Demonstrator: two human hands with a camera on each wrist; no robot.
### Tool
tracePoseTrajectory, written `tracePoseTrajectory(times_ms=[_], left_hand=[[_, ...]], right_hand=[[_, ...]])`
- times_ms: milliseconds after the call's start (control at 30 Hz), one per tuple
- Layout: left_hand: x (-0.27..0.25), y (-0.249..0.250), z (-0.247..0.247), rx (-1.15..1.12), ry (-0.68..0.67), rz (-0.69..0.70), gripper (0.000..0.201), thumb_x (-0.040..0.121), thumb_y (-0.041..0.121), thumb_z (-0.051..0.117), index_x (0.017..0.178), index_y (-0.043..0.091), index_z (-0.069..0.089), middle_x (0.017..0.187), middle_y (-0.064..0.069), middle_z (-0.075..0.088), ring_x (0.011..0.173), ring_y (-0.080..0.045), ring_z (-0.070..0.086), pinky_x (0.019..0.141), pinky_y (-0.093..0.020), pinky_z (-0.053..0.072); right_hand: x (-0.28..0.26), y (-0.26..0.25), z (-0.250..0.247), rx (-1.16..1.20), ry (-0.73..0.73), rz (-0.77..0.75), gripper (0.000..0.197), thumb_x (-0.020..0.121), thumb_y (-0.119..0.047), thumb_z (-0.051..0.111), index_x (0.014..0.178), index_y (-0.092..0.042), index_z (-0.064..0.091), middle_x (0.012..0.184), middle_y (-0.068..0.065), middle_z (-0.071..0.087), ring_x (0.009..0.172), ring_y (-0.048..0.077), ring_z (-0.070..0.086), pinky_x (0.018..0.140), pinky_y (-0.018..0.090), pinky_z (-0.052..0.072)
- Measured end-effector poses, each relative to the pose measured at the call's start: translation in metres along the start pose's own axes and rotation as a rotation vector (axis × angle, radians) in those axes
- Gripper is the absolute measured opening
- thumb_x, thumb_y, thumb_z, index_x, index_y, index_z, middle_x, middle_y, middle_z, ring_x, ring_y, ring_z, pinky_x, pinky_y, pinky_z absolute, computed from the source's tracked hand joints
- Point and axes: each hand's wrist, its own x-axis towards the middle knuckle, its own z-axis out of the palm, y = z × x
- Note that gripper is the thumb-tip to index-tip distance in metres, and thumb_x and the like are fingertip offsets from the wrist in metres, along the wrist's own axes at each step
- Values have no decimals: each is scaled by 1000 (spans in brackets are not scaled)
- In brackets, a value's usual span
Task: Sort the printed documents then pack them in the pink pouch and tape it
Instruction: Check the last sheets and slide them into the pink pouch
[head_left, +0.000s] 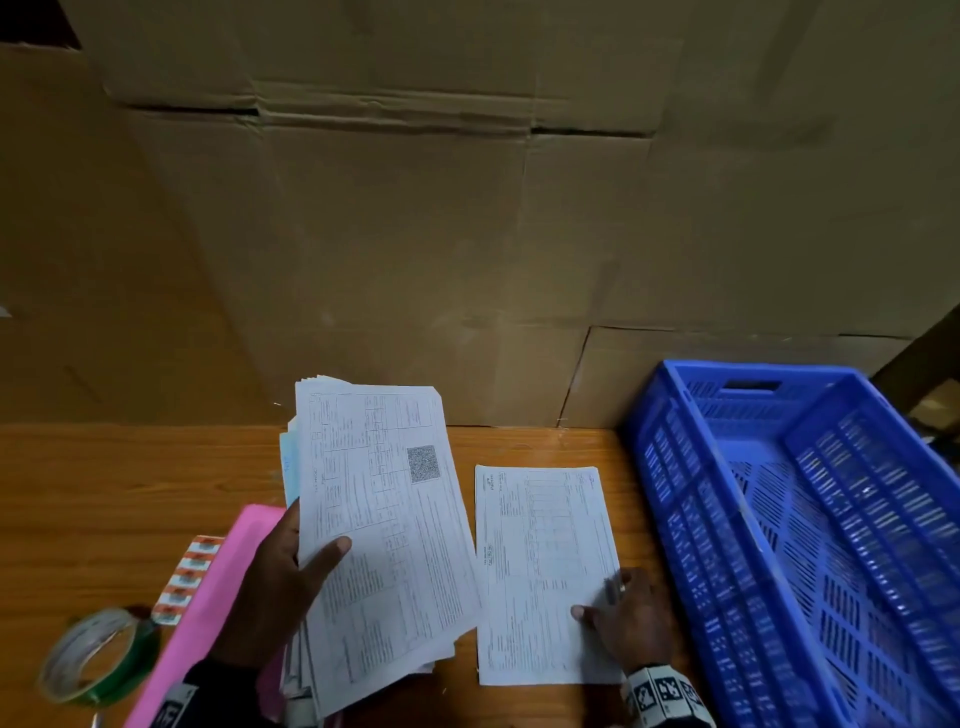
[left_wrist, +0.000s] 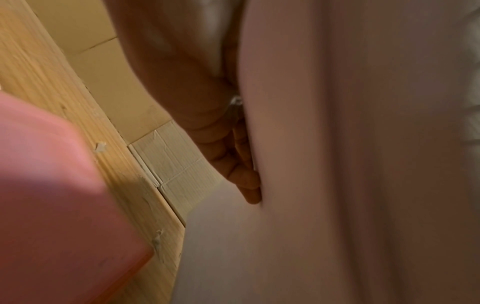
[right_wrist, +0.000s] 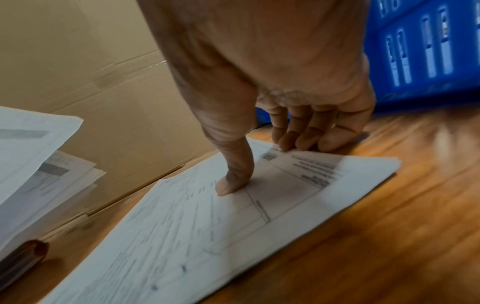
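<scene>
Left hand (head_left: 280, 582) gripping document stack (head_left: 379, 519), right hand (head_left: 631, 618) seemingly pressing sheet (head_left: 540, 561)

You are standing in what looks like a packing or dispatch corner of a warehouse or stockroom. From 10 to 2 o'clock, large brown cardboard cartons (head_left: 395, 218) are stacked up like a wall right at the back edge of the wooden tabletop (head_left: 104, 483). At 3 o'clock sits a blue perforated plastic crate (head_left: 810, 519), the sort used for moving goods. At 8 o'clock lie a roll of tape (head_left: 96, 657) and a strip of printed labels (head_left: 189, 579).
</scene>
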Motion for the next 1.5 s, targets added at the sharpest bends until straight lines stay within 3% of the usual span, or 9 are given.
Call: tracePoseTrajectory(times_ms=[200, 400, 633, 767, 967, 1133, 1367, 1433, 1500], left_hand=[[-3, 3, 4, -16, 4, 7, 39, 77, 35, 63, 114, 38, 52, 105, 29, 68, 98, 2, 66, 69, -22, 54], [-4, -2, 4, -18, -3, -6, 36, 90, 17, 68, 111, 40, 50, 98, 36, 66, 92, 8, 65, 61, -18, 54], [-5, -4, 3, -19, 0, -3, 40, 74, 36, 63, 112, 40, 50, 100, 35, 66, 95, 7, 66, 64, -20, 54], [-6, -3, 3, -14, -6, 14, 50, 68, 53, 64, 115, 39, 52, 105, 31, 67, 98, 3, 66, 70, -23, 55], [-4, -1, 3, 13, -14, 45, 54, 66, 61, 60, 115, 40, 52, 102, 30, 68, 98, 5, 65, 70, -22, 53], [-5, 3, 6, 58, -4, 43, 37, 75, 42, 60, 109, 45, 47, 94, 47, 60, 88, 7, 65, 67, -18, 49], [-7, 10, 6, 75, -12, 64, 40, 73, 44, 61, 109, 52, 46, 93, 53, 55, 93, 0, 61, 68, -14, 46], [-6, 13, 4, 64, -14, 81, 54, 71, 47, 64, 116, 67, 44, 103, 53, 54, 99, 4, 62, 70, -14, 48], [-4, 15, 3, 38, -5, 132, 84, 69, 48, 70, 134, 71, 21, 126, 51, 43, 116, 15, 51, 87, -20, 48]], right_hand=[[14, 7, 2, -36, -17, 29, 86, 52, -50, 94, 116, -12, 50, 114, 10, 61, 103, 29, 61, 87, 43, 52], [12, 0, -14, 50, -19, 23, 43, 71, -23, 91, 96, -12, 58, 85, -2, 62, 71, 10, 54, 62, 27, 44], [5, -4, -14, 83, -14, 45, 55, 65, -28, 94, 101, -22, 52, 94, 1, 61, 92, 24, 61, 84, 40, 52], [7, -6, -22, 119, -49, 91, 32, 77, -23, 86, 82, -23, 55, 82, -2, 62, 83, 22, 61, 80, 37, 52], [1, -9, -32, 148, -53, 78, 34, 84, -17, 80, 70, -23, 50, 69, -10, 51, 79, 19, 54, 75, 32, 43], [-5, -7, -30, 156, -13, 32, 29, 84, -18, 79, 74, -22, 53, 76, -5, 58, 73, 17, 54, 74, 32, 45], [-3, -4, -29, 138, -56, 53, 29, 75, -24, 84, 80, -26, 56, 90, -1, 60, 86, 22, 58, 80, 31, 45], [-1, 3, -28, 157, -52, 56, 24, 75, -26, 82, 78, -26, 58, 91, 0, 65, 87, 22, 61, 83, 33, 49], [2, 8, -26, 156, -39, 55, 25, 76, -30, 80, 77, -27, 56, 94, 1, 67, 90, 25, 63, 84, 35, 50]])
